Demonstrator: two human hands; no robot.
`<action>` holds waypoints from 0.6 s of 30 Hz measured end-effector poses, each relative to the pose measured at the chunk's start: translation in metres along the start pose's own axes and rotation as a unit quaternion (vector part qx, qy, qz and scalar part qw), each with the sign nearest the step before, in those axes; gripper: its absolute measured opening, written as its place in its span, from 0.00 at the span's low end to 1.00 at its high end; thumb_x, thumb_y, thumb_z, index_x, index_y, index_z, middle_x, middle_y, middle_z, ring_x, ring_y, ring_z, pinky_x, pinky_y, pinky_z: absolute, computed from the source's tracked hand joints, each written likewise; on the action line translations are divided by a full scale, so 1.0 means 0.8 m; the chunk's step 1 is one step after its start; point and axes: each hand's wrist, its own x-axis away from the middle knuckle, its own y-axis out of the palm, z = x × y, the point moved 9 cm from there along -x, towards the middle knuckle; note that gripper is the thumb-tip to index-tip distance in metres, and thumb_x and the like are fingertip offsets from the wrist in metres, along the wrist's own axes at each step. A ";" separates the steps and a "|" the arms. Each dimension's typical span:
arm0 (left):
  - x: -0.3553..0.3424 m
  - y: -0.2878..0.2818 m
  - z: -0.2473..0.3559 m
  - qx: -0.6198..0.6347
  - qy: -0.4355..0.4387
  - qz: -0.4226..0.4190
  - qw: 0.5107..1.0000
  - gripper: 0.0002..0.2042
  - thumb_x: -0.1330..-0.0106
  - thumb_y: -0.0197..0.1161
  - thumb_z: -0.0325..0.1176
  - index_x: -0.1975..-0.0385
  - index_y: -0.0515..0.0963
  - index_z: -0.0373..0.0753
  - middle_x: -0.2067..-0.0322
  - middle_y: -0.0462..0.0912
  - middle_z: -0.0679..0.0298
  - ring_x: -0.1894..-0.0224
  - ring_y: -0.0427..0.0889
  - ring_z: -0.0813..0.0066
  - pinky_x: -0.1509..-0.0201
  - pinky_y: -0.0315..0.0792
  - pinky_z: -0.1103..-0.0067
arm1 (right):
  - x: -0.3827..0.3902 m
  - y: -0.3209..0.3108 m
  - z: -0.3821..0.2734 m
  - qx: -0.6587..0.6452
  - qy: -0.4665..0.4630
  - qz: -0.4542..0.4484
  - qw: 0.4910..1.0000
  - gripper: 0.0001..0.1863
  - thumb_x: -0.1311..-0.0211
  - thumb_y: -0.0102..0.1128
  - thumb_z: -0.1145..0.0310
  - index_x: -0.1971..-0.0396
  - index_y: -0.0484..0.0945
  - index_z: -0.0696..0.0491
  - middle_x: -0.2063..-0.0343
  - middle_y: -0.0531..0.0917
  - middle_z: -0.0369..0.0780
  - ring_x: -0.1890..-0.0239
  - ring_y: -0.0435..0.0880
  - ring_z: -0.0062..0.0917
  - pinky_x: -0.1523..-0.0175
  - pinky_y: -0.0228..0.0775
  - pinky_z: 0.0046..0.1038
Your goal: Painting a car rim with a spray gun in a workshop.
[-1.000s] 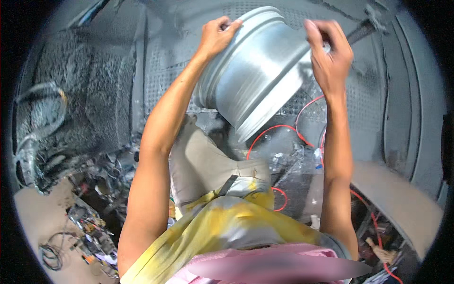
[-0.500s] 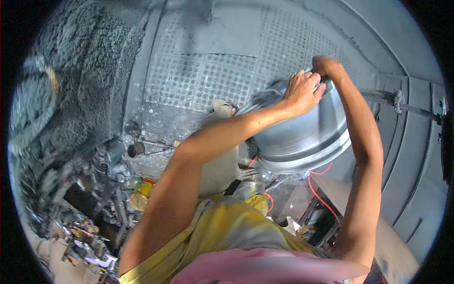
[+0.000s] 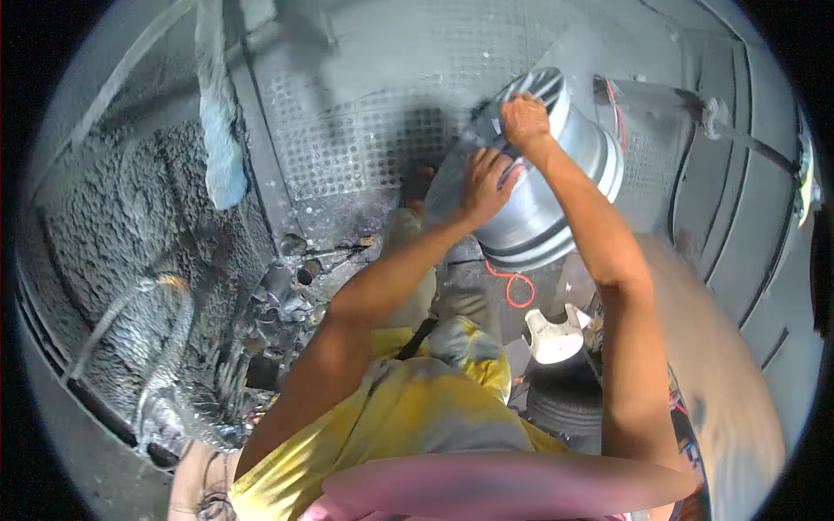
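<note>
A silver metal wheel rim (image 3: 528, 217) is tilted in front of me, right of the middle, its spoked face turned up and to the left. My left hand (image 3: 489, 187) is closed over its near edge, fingers curled across the lip and thumb along the barrel. Farther along the same edge, my right hand (image 3: 526, 120) is closed with bent fingers at the spokes. Both forearms reach up from below, the right one passing in front of the barrel. A blurred grey patch beside the fingers cannot be made out, and the fingertips are partly hidden.
A red hose (image 3: 519, 300) loops below the rim. Nearer to me are a white curved piece (image 3: 554, 337) and a black tyre (image 3: 565, 404). Cans and scraps (image 3: 282, 291) lie at left beside a rough grey-coated surface (image 3: 113, 226). A grey bar (image 3: 660, 97) stands at right.
The view has shifted, and the rim appears farther left with its spoked face now showing. My right hand has come from behind the left hand onto the spokes. Both hands stay on the rim.
</note>
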 end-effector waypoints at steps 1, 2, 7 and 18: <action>-0.001 0.003 -0.002 -0.030 -0.019 -0.031 0.999 0.09 0.34 0.67 0.35 0.67 0.79 0.36 0.66 0.78 0.56 0.59 0.76 0.50 0.54 0.68 0.60 | 0.015 -0.025 0.000 -0.009 0.009 0.088 0.996 0.12 0.44 0.64 0.68 0.60 0.86 0.51 0.52 0.81 0.43 0.47 0.82 0.38 0.45 0.74 0.40; -0.003 0.003 0.001 -0.025 -0.017 -0.041 0.999 0.09 0.34 0.67 0.35 0.67 0.79 0.36 0.66 0.78 0.56 0.59 0.76 0.50 0.54 0.68 0.60 | 0.033 -0.053 0.004 -0.008 0.026 0.185 0.982 0.12 0.45 0.66 0.68 0.59 0.84 0.51 0.53 0.78 0.43 0.48 0.80 0.38 0.46 0.72 0.41; -0.018 0.022 -0.008 -0.059 -0.068 -0.175 0.980 0.09 0.35 0.66 0.33 0.63 0.81 0.32 0.61 0.81 0.50 0.54 0.78 0.45 0.49 0.72 0.58 | 0.139 -0.050 0.074 -0.367 0.333 0.179 0.850 0.25 0.50 0.74 0.62 0.55 0.72 0.55 0.58 0.79 0.51 0.57 0.84 0.49 0.53 0.78 0.48; -0.030 0.079 0.035 -0.086 -0.157 -0.381 0.907 0.06 0.38 0.61 0.27 0.69 0.83 0.33 0.70 0.83 0.41 0.64 0.85 0.43 0.59 0.77 0.61 | 0.198 0.001 0.098 -0.487 0.349 0.082 0.796 0.39 0.48 0.74 0.56 0.40 0.69 0.61 0.66 0.88 0.53 0.59 0.89 0.48 0.50 0.80 0.45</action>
